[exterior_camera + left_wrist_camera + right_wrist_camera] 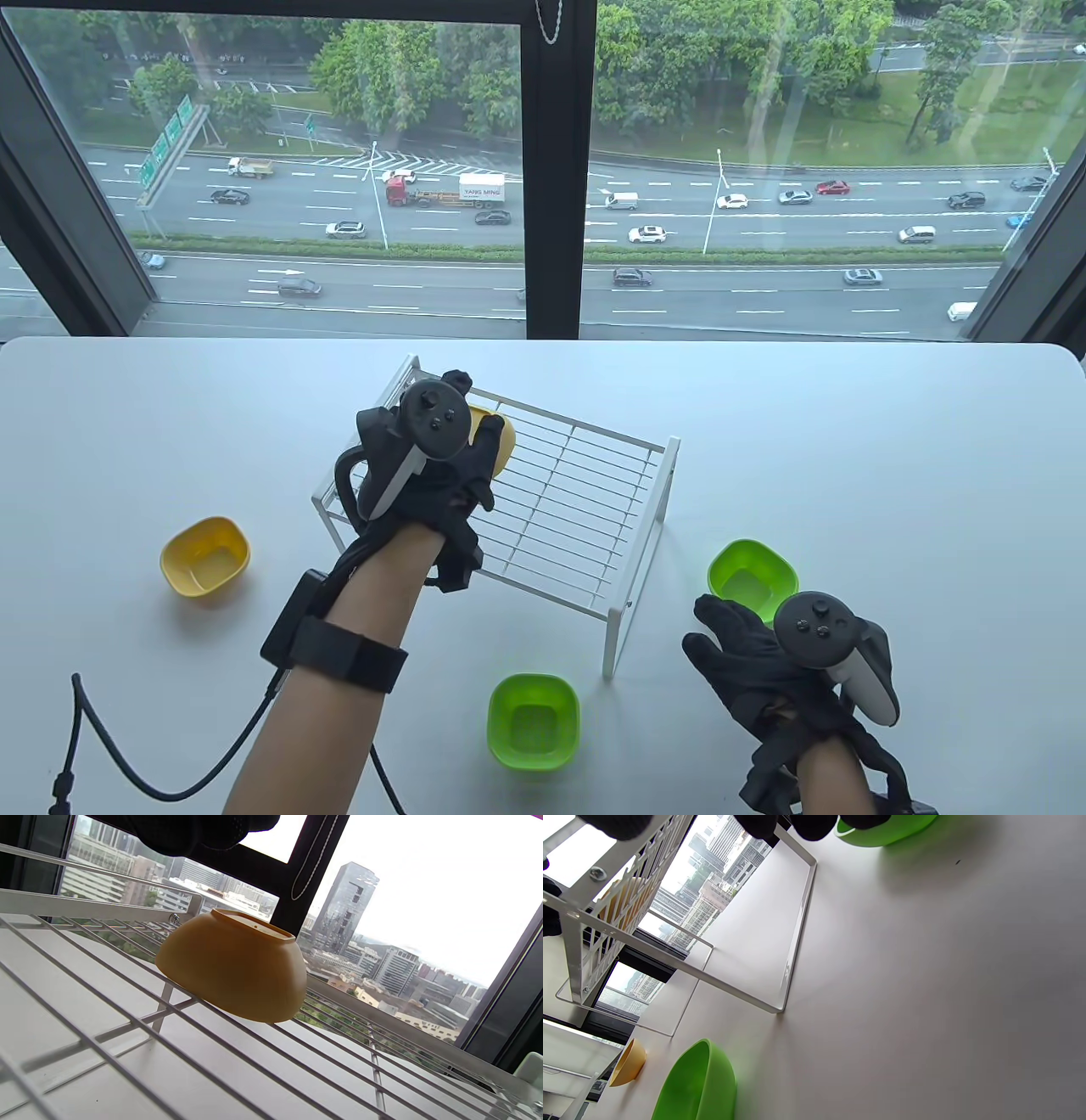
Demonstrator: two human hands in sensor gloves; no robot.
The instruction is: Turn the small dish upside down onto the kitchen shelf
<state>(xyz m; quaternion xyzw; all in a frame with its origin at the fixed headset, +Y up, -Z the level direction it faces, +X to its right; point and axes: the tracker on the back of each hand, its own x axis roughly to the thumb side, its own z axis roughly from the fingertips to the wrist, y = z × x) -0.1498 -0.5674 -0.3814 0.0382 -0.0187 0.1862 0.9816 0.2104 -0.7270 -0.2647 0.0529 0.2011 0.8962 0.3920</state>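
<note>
A small yellow dish (506,438) (233,971) lies upside down, base up, on the far left corner of the white wire kitchen shelf (577,501) (127,1018). My left hand (479,463) hovers over it with fingers straight; in the left wrist view the fingertips (191,832) hang above the dish, apart from it. My right hand (721,637) rests low at the front right with relaxed fingers and holds nothing, just short of a green dish (752,577) (882,834).
A second yellow dish (205,558) (628,1065) stands upright on the white table at the left. Another green dish (533,720) (695,1086) stands in front of the shelf's near leg. A window runs behind the table's far edge.
</note>
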